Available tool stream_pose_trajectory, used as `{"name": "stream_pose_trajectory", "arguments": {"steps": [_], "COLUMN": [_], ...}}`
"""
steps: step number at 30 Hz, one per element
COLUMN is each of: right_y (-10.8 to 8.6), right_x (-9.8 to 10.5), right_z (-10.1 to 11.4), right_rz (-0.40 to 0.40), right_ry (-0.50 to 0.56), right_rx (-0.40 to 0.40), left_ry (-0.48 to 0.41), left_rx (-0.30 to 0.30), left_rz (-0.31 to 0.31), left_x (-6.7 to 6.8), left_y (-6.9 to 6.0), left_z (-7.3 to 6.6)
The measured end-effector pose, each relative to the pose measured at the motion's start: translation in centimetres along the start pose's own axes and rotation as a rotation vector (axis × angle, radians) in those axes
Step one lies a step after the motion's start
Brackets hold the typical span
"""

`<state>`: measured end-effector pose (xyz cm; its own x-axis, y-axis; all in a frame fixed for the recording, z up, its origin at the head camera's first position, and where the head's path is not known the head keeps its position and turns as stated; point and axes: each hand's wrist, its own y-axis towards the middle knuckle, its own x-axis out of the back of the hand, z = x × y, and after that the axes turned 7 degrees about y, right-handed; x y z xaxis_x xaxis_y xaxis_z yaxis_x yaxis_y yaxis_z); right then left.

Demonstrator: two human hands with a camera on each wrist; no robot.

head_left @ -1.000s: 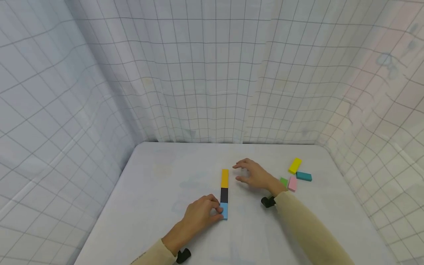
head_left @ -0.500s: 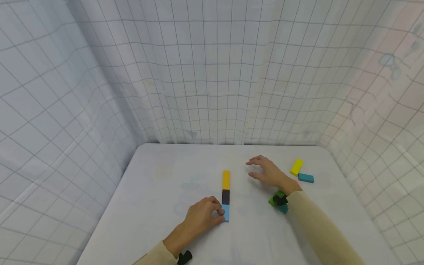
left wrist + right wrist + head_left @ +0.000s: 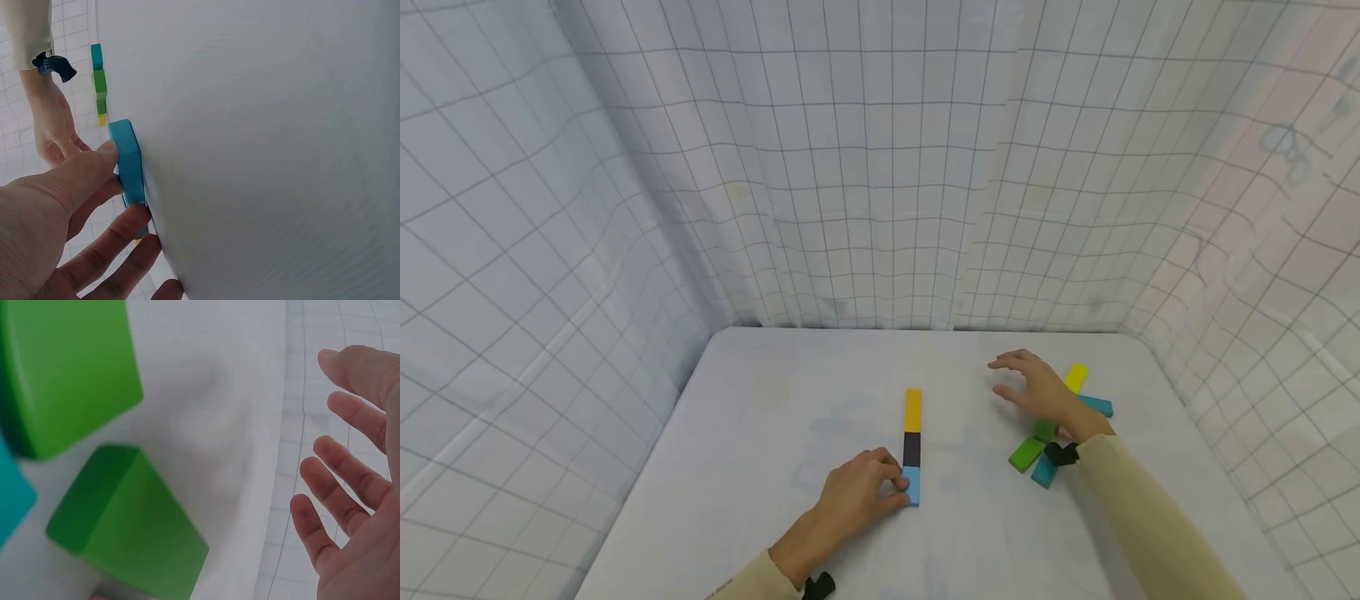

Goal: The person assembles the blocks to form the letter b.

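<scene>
A light blue block (image 3: 913, 493) lies at the near end of a straight row, followed by a black block (image 3: 912, 448) and an orange-yellow block (image 3: 913, 410). My left hand (image 3: 853, 492) holds the light blue block from its left side, thumb at the near end and fingers curled beside it. In the left wrist view, the thumb and fingertips touch this block (image 3: 129, 159). My right hand (image 3: 1037, 387) hovers over the table to the right of the row, fingers apart and loosely bent, with nothing in it.
Under and around the right forearm lie two green blocks (image 3: 1025, 455), a teal block (image 3: 1043, 472), another teal block (image 3: 1097, 406) and a yellow block (image 3: 1076, 377). A pink block is mostly hidden there. Gridded white curtains (image 3: 880, 167) enclose the white table (image 3: 760, 417).
My right hand has moved right, away from the row toward the loose blocks, uncovering the green blocks and a teal one. My left hand stays at the light blue block.
</scene>
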<state>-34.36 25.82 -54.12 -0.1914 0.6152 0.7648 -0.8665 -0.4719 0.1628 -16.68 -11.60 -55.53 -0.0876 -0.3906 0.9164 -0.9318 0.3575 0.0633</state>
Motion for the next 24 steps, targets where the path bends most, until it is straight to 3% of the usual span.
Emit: {"name": "stream_pose_trajectory", "arguments": {"steps": [8, 24], "right_y": [-1.2, -3.3], "right_x": [1.2, 4.0], "right_z": [-1.4, -4.4], "right_rz": [-0.066, -0.113], "right_ry": [0.001, 0.015], "right_rx": [-0.007, -0.151], "left_ry": [-0.003, -0.001], "left_rx": [-0.008, -0.005], "left_rz": [-0.008, -0.008], "left_x": [0.1, 0.2], "left_y": [-0.1, -0.2], "left_z": [0.0, -0.1]}}
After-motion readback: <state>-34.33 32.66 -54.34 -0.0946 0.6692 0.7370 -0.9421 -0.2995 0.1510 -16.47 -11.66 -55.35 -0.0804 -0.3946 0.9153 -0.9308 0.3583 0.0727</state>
